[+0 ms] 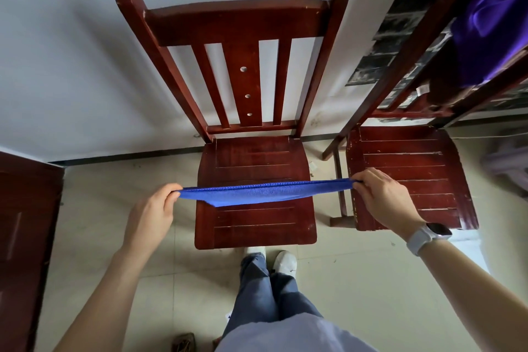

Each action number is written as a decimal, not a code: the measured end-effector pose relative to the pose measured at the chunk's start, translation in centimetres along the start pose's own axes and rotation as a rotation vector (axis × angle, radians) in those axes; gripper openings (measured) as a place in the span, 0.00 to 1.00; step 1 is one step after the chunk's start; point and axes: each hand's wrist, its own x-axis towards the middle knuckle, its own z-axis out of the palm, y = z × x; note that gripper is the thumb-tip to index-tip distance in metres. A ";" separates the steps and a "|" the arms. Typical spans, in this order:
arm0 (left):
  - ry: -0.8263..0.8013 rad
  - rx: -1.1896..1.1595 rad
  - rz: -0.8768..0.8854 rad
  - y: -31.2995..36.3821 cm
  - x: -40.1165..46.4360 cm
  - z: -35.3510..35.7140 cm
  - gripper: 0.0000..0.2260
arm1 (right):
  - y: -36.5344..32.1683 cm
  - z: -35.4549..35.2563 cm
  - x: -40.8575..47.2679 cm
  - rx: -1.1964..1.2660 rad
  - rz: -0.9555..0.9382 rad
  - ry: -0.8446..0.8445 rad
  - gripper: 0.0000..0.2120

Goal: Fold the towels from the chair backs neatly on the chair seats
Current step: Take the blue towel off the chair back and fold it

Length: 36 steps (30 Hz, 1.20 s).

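Blue towel [258,193], stretched taut above the middle chair seat [254,226], not yet laid down; left hand [151,214] pinches one end, right hand [384,197] pinches the other. Step, as judged: opening the fold. Next move calls for lowering the cloth flat on the seat with edges matched. Purple towel [491,17] hangs on the neighbouring chair back [411,46]. Room: pale tiled floor [357,288], white wall [71,51].

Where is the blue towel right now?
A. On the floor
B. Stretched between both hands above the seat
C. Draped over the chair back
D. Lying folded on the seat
B: the left hand and right hand each pinch an end of the blue towel, held taut over the seat.
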 end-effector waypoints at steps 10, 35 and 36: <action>-0.013 -0.063 0.075 0.4 -0.4 -0.5 0.06 | 0.7 0.5 0.1 0.027 0.152 -0.087 0.02; -0.194 -0.010 0.091 0.8 -0.8 -0.6 0.07 | 0.3 -1.6 0.2 -0.063 -0.217 0.117 0.10; -0.194 -0.017 0.080 0.9 -0.9 -0.6 0.07 | 0.2 -1.6 0.2 -0.083 -0.216 0.129 0.10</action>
